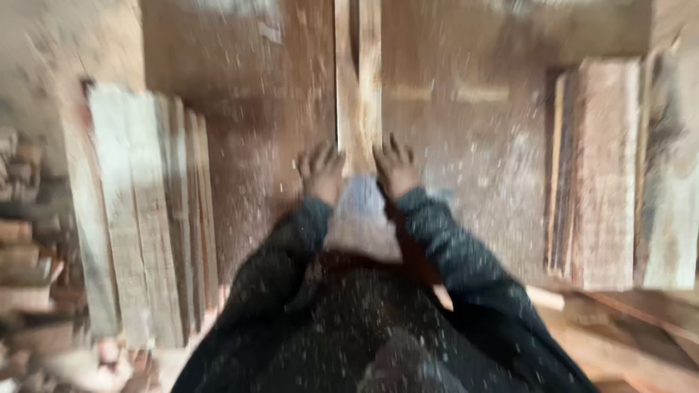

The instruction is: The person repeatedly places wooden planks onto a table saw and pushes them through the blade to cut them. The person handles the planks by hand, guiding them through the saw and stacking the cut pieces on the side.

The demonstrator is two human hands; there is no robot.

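Sawdust-speckled table (473,160) carries a narrow wooden plank (357,87) running away from the person at centre. The left hand (320,171) and right hand (395,167) press its near end, fingers spread; stacked boards (145,211) lie alongside.

The picture is blurred, so edges are uncertain. Both hands, left hand (320,171) and right hand (395,169), lie on the near end of a narrow pale wooden plank (357,87) running up the centre of the frame. To either side of it the sawdust-strewn brown table top (466,145) is bare. A stack of grey weathered boards (145,211) walls off the left of the frame; a stack of reddish-brown boards (601,175) blocks the right.
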